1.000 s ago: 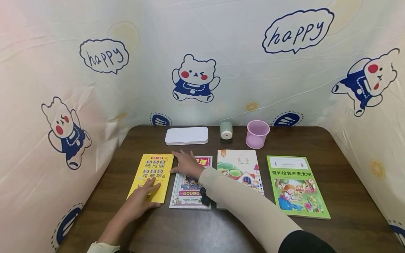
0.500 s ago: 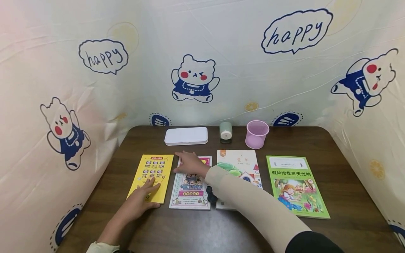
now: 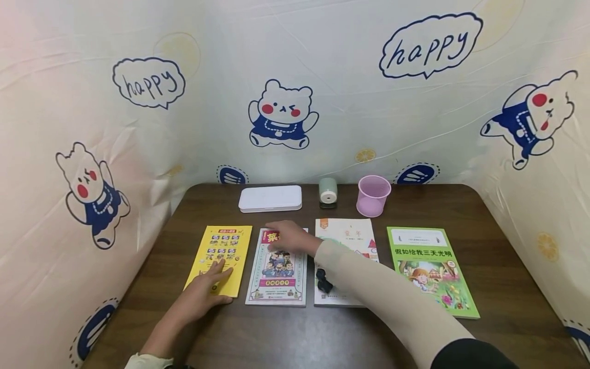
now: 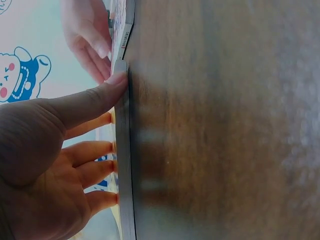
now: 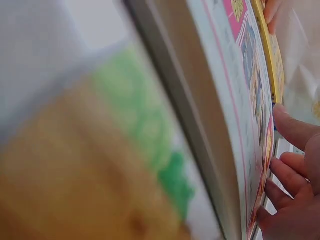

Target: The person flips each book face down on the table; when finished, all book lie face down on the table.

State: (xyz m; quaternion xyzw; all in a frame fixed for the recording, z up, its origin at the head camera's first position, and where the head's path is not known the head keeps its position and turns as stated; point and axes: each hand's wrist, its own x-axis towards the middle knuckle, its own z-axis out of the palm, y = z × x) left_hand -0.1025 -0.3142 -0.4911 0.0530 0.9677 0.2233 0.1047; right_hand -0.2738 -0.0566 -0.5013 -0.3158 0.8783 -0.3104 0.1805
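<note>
while the left hand (image 3: 203, 292) lies flat on the lower half of the yellow book (image 3: 220, 259), its fingers (image 3: 220, 268) are stretched out and relaxed, pressing the cover without curling round it; the left wrist view shows the thumb tip against the book's near edge and the other fingertips resting on top. the right hand (image 3: 290, 238) reaches across to the upper part of the pink-bordered book (image 3: 278, 279), just beside the yellow one, and its fingers (image 3: 275, 226) are extended and slightly spread, lying on the cover near the top edge, gripping nothing. both books lie flat on the dark wooden desk (image 3: 322, 333), side by side in a row with a white book (image 3: 345, 233), partly covered by the right sleeve, and a green book (image 3: 430, 271) further right. behind the row stand a white case (image 3: 270, 198), a small green sharpener (image 3: 328, 192) and a pink cup (image 3: 373, 195), well apart from both hands
</note>
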